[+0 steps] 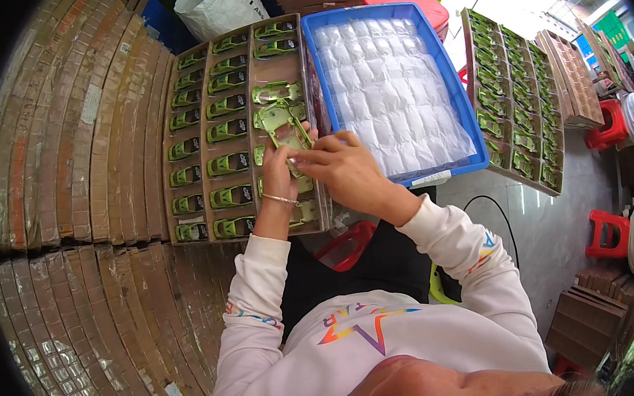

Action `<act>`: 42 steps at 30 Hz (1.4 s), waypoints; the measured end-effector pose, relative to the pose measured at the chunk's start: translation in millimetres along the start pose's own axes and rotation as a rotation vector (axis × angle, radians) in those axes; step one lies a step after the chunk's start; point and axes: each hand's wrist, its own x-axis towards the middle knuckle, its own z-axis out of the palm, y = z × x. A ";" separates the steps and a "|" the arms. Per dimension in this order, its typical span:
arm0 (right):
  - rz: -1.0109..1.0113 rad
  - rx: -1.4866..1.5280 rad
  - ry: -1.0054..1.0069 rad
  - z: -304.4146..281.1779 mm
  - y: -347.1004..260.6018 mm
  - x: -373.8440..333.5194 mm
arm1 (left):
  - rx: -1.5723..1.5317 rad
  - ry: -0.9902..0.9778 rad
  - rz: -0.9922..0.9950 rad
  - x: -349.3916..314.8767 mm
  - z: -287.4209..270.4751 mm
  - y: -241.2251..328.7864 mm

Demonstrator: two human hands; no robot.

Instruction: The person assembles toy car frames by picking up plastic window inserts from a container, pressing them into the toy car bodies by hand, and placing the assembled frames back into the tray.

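Both my hands meet over the right column of a brown cardboard tray (177,50). My left hand (278,173), with a bracelet at its wrist, closes round a light green toy car shell (290,134). The fingers of my right hand (346,167) are bent and pressed against the near end of the same shell; their tips are partly hidden. Green toy cars with black tops (229,163) fill the left and middle columns. In the right column, paler green shells (276,92) lie below two black-topped cars (276,48).
Right of the tray, a blue plastic crate (480,135) holds sheets of small white packets (389,78). Stacked cardboard trays (63,145) line the left side. Another tray of green car parts (512,98) stands farther right. Red stools (607,233) and people at the right edge.
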 end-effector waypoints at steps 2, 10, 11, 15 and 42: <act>0.142 0.164 0.182 -6.5 5.2 -7.6 | 0.108 0.110 0.102 0.2 4.4 2.9; 0.801 0.870 0.124 41.3 6.9 -9.2 | 0.665 0.157 0.458 -12.3 12.1 -26.3; 0.761 0.816 0.203 47.7 7.2 -10.7 | 0.756 0.129 0.492 -13.3 11.0 -28.3; 0.804 0.911 0.289 51.3 1.6 -11.0 | 0.795 0.122 0.492 -16.9 7.7 -34.0; 0.917 0.774 0.295 88.3 34.7 -20.2 | 0.600 0.283 0.257 28.6 3.1 -56.8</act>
